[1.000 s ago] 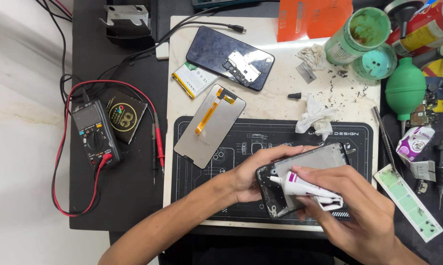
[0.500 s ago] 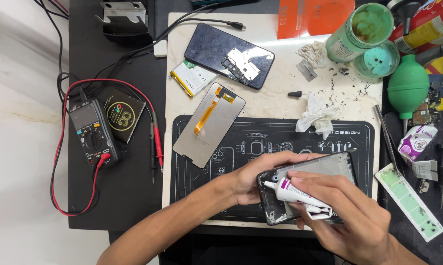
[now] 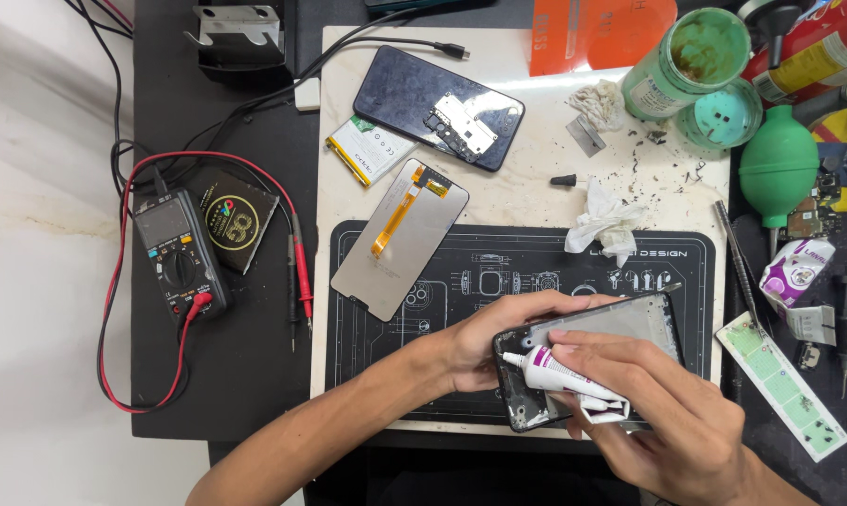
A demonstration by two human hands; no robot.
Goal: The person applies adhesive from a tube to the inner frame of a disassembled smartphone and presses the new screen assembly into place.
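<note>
White glue tube is gripped by the right hand, nozzle at the frame's edge. Phone frame is clasped by the left hand over the bench.

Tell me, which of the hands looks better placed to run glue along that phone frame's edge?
Probably the right hand: it holds the small white glue tube, nozzle at the black phone frame. The left hand steadies the frame.

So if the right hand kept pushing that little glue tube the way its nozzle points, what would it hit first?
Probably the left hand: the right hand aims the tube up-left along the phone frame, whose edge lies under the tip.
</note>
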